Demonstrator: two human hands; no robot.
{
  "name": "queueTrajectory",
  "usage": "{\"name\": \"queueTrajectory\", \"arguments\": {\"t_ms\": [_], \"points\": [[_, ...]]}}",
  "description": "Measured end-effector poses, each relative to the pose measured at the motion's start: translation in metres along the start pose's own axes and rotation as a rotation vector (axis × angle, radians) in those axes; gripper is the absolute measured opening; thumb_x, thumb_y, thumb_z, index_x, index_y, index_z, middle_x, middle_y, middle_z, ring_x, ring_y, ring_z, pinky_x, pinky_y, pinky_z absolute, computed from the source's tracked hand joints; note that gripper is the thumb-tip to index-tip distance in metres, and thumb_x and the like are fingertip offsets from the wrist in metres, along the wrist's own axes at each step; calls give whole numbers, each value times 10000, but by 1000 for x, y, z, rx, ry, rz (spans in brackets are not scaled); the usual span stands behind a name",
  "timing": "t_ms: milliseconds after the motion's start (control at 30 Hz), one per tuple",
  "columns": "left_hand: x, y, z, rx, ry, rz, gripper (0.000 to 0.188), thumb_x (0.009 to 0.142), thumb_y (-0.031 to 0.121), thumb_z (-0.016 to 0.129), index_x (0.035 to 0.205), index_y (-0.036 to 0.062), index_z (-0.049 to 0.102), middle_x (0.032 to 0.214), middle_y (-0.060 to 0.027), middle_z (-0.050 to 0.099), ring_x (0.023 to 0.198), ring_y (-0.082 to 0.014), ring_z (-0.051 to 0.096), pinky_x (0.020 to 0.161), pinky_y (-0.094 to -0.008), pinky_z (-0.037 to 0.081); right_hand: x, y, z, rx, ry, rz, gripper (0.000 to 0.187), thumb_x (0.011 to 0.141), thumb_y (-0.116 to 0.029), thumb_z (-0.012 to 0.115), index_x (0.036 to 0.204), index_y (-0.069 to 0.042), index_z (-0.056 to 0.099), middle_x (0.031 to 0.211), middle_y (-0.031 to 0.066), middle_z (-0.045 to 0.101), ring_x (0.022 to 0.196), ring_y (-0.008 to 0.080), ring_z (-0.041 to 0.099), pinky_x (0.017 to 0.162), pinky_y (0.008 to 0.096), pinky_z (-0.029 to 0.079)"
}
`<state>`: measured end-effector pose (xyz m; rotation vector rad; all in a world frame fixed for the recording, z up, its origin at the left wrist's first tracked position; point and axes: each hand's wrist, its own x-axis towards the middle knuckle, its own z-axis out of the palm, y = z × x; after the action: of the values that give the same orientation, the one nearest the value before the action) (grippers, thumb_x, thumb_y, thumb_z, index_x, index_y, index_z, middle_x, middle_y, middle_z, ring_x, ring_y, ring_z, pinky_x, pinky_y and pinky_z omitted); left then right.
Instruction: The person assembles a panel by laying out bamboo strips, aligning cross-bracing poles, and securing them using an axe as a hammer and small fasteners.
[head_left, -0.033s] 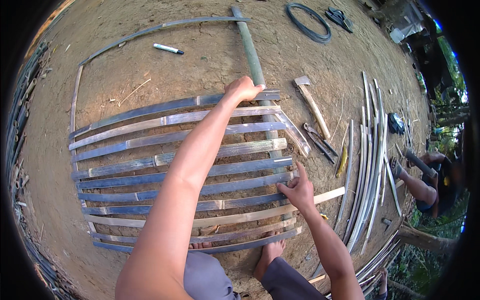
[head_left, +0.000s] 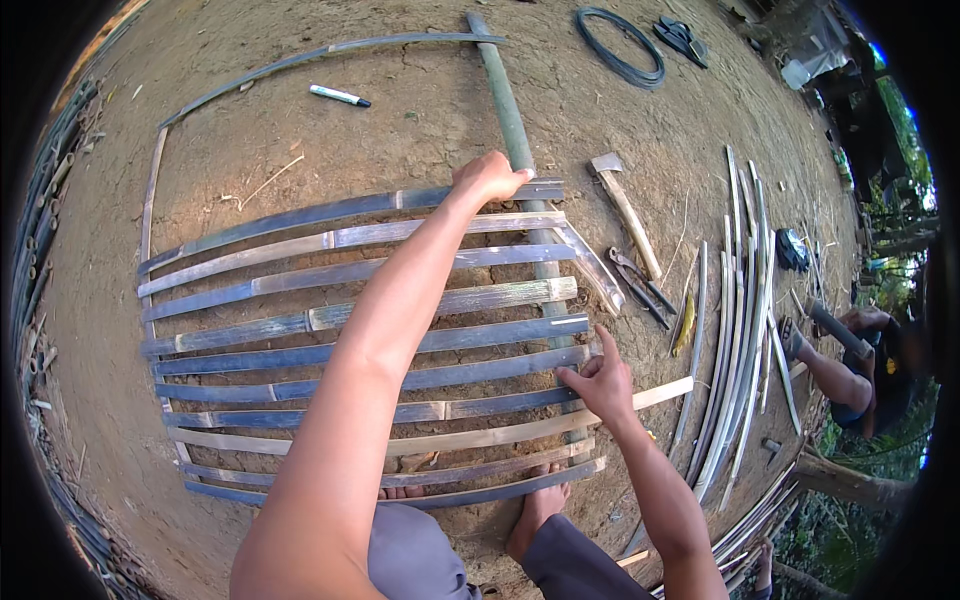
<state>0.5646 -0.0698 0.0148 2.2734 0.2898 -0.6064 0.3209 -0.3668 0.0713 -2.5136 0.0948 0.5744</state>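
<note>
Several split bamboo slats [head_left: 480,328] lie side by side, their right ends across a green bamboo pole [head_left: 508,115]. Over the right end of the farthest bamboo slat [head_left: 350,210], my left hand [head_left: 490,178] is closed where the slat crosses the pole; its fingertips are hidden. My right hand [head_left: 603,388] is lower down, by the right ends of the middle slats. Its index finger points away from me, with the thumb spread toward a dark slat [head_left: 535,399]. A paler slat [head_left: 660,391] sticks out past the others beneath this hand.
A hatchet [head_left: 626,215] and pincers [head_left: 640,285] lie right of the slats. Beyond are loose bamboo strips [head_left: 735,330]. A marker [head_left: 340,96], a coil of wire [head_left: 620,50] and sandals [head_left: 682,42] lie farther off. Another person [head_left: 850,375] sits at the right.
</note>
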Motion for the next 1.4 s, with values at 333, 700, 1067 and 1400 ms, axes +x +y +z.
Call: {"name": "queueTrajectory", "arguments": {"t_ms": [333, 700, 1067, 1400], "points": [[-153, 21, 95, 532, 250, 948, 637, 837, 694, 664, 966, 73, 714, 982, -85, 624, 1040, -253, 587, 982, -495, 467, 9, -7, -18, 110, -89, 36, 581, 818, -180, 820, 1321, -10, 586, 713, 47, 669, 640, 116, 625, 604, 302, 500], [-213, 42, 129, 827, 199, 716, 852, 689, 424, 875, 1370, 20, 558, 1144, -53, 599, 1100, -218, 541, 895, -401, 479, 9, -2, -52, 440, -291, 62, 402, 949, -118, 722, 1284, -52, 510, 861, 70, 674, 754, 124, 643, 635, 274, 465], [-225, 21, 126, 556, 64, 639, 971, 709, 122, 787, 1565, -17, 349, 1166, -203, 543, 1027, -301, 555, 822, -414, 505, 81, 0, -85, -320, 344, -486, 366, 973, -314, 698, 1182, -20, 640, 983, 196, 720, 945, 281, 723, 767, 416, 559], [-238, 17, 106, 400, 70, 696, 977, 686, 232, 828, 1543, 26, 406, 1200, -217, 524, 1072, -320, 538, 867, -448, 469, 159, -14, -86, 653, -623, 195, 285, 1054, -372, 597, 1030, -88, 613, 829, 71, 655, 666, 149, 656, 520, 305, 569]]}}
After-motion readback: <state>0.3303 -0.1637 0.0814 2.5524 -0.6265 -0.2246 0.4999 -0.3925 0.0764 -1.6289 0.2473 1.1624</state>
